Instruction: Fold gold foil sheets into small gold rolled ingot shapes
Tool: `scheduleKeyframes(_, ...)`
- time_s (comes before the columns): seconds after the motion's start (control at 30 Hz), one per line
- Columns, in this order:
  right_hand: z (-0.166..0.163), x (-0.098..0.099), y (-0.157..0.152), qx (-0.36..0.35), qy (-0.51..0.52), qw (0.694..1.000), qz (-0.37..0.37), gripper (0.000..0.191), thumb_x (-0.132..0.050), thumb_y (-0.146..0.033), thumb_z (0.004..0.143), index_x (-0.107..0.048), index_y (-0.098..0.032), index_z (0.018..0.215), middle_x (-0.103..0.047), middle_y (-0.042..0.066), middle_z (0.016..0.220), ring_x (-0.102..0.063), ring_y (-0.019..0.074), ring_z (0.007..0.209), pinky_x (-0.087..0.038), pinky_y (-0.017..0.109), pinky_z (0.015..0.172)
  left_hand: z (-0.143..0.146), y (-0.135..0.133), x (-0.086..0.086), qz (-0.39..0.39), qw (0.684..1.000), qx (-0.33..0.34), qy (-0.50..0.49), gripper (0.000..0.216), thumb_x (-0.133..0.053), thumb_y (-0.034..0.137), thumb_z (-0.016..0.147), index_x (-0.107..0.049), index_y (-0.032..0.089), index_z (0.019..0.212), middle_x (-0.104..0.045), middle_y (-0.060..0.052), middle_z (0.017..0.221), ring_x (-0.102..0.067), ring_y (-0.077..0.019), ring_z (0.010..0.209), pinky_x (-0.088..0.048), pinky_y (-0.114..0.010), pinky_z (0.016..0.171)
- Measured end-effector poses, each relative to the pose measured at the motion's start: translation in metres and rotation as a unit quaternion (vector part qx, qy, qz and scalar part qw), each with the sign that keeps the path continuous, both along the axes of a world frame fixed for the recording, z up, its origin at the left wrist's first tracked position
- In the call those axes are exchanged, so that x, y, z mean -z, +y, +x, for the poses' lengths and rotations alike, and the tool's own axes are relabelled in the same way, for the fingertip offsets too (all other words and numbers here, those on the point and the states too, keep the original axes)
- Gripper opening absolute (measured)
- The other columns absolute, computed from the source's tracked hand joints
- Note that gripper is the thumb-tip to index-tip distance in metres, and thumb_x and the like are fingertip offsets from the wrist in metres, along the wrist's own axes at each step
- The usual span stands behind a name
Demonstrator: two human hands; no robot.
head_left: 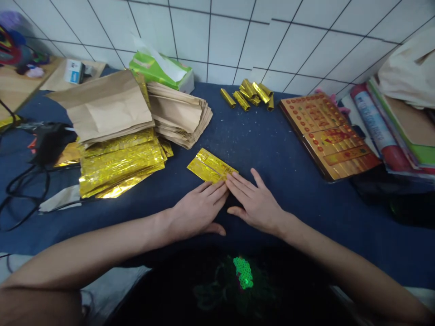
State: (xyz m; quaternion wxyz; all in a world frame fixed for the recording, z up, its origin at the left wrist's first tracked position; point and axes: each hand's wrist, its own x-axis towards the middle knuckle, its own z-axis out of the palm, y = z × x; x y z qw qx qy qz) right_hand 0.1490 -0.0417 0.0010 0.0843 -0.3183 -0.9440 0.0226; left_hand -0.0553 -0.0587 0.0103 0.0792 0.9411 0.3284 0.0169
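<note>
A gold foil paper sheet (211, 164) with a crease along it lies on the dark blue cloth in front of me. My left hand (199, 209) rests palm down, its fingertips on the near edge of the sheet. From the other side, my right hand (255, 201) lies flat with its fingertips on the sheet's right corner. Both hands have their fingers stretched out and meet at the tips; they cover the sheet's near edge. To the left is a stack of gold foil paper (122, 163), partly under brown paper sheets (108, 106).
Several rolled gold foil tubes (249, 94) lie near the tiled wall. A green tissue box (159, 70) stands behind another brown paper stack (176, 111). At right are a gold and red box (331, 136) and a red-ended tube (379, 127). Black cables (25, 185) lie at left.
</note>
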Motion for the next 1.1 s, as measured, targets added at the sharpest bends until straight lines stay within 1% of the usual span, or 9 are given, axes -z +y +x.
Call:
scheduleKeyframes(0.13, 0.008, 0.006, 0.003, 0.035, -0.027, 0.999, 0.01, 0.055, -0.03, -0.048, 0.092, -0.046, -0.012, 0.129, -0.043, 0.012, 0.139, -0.038, 0.0257, 0.129, -0.021, 0.059, 0.106, 0.0, -0.001, -0.001, 0.006, 1.0, 0.004, 0.014, 0.085, -0.045, 0.068, 0.075, -0.04, 0.005, 0.131, -0.042, -0.018, 0.138, -0.033, -0.025, 0.132, -0.028, -0.037, 0.107)
scheduleKeyframes(0.3, 0.007, 0.003, 0.001, 0.067, -0.034, 0.997, 0.007, 0.05, -0.033, -0.047, 0.092, -0.048, -0.017, 0.128, -0.044, 0.008, 0.138, -0.037, 0.03, 0.129, -0.021, 0.064, 0.103, -0.001, -0.002, -0.003, 0.022, 0.999, 0.001, 0.029, 0.084, -0.048, 0.067, 0.073, -0.043, 0.005, 0.129, -0.047, -0.017, 0.134, -0.039, -0.0265, 0.128, -0.028, -0.037, 0.106)
scheduleKeyframes(0.37, 0.007, 0.001, 0.004, 0.066, -0.031, 0.997, -0.001, 0.048, -0.035, -0.046, 0.091, -0.047, -0.019, 0.129, -0.045, 0.007, 0.138, -0.036, 0.0303, 0.13, -0.02, 0.065, 0.103, -0.001, -0.002, -0.003, 0.019, 1.0, 0.005, 0.023, 0.086, -0.047, 0.069, 0.073, -0.043, 0.005, 0.129, -0.049, -0.018, 0.131, -0.04, -0.0272, 0.126, -0.028, -0.038, 0.106)
scheduleKeyframes(0.47, 0.011, 0.0, 0.018, 0.051, -0.022, 0.998, -0.016, 0.045, -0.035, -0.044, 0.092, -0.048, -0.022, 0.128, -0.047, 0.005, 0.136, -0.036, 0.0285, 0.13, -0.02, 0.065, 0.103, 0.003, -0.002, -0.002, 0.018, 1.0, 0.006, 0.008, 0.089, -0.044, 0.072, 0.072, -0.041, 0.004, 0.131, -0.05, -0.018, 0.129, -0.04, -0.0287, 0.125, -0.025, -0.04, 0.107)
scheduleKeyframes(0.6, 0.016, 0.001, 0.041, 0.019, 0.002, 1.0, -0.023, 0.035, -0.036, -0.037, 0.094, -0.057, -0.026, 0.119, -0.052, 0.002, 0.132, -0.037, 0.0243, 0.13, -0.021, 0.06, 0.104, 0.011, -0.002, 0.001, 0.027, 1.0, -0.001, -0.005, 0.092, -0.042, 0.073, 0.072, -0.038, 0.002, 0.132, -0.047, -0.018, 0.132, -0.039, -0.0301, 0.123, -0.025, -0.039, 0.106)
scheduleKeyframes(0.7, 0.016, 0.002, 0.048, 0.019, 0.02, 1.0, -0.012, 0.03, -0.04, -0.033, 0.093, -0.062, -0.027, 0.111, -0.054, 0.0, 0.13, -0.04, 0.0231, 0.128, -0.022, 0.058, 0.105, 0.013, -0.002, 0.002, 0.03, 1.0, -0.005, -0.001, 0.091, -0.041, 0.072, 0.073, -0.038, 0.004, 0.132, -0.047, -0.017, 0.132, -0.04, -0.03, 0.121, -0.027, -0.039, 0.103)
scheduleKeyframes(0.87, 0.014, 0.006, 0.041, 0.05, 0.027, 0.998, 0.007, 0.029, -0.041, -0.032, 0.092, -0.063, -0.026, 0.109, -0.055, 0.0, 0.128, -0.044, 0.0234, 0.125, -0.023, 0.059, 0.104, 0.011, -0.001, 0.001, 0.028, 1.0, 0.0, 0.008, 0.089, -0.037, 0.072, 0.075, -0.038, 0.005, 0.133, -0.048, -0.017, 0.131, -0.04, -0.0287, 0.121, -0.029, -0.04, 0.1)
scheduleKeyframes(0.97, 0.012, 0.007, 0.038, 0.07, 0.021, 0.997, 0.017, 0.032, -0.038, -0.032, 0.093, -0.058, -0.024, 0.116, -0.054, 0.002, 0.13, -0.045, 0.0245, 0.125, -0.024, 0.06, 0.103, 0.011, 0.0, 0.001, 0.026, 1.0, 0.003, 0.007, 0.09, -0.034, 0.073, 0.075, -0.038, 0.005, 0.133, -0.048, -0.016, 0.131, -0.04, -0.0287, 0.121, -0.029, -0.04, 0.099)
scheduleKeyframes(1.1, 0.008, 0.005, 0.037, 0.1, 0.0, 0.995, 0.031, 0.037, -0.038, -0.033, 0.093, -0.053, -0.021, 0.124, -0.049, 0.007, 0.134, -0.042, 0.0287, 0.126, -0.026, 0.062, 0.1, 0.011, 0.0, 0.001, 0.026, 1.0, 0.005, 0.005, 0.09, -0.034, 0.073, 0.075, -0.038, 0.005, 0.133, -0.049, -0.016, 0.13, -0.04, -0.0285, 0.12, -0.03, -0.039, 0.098)
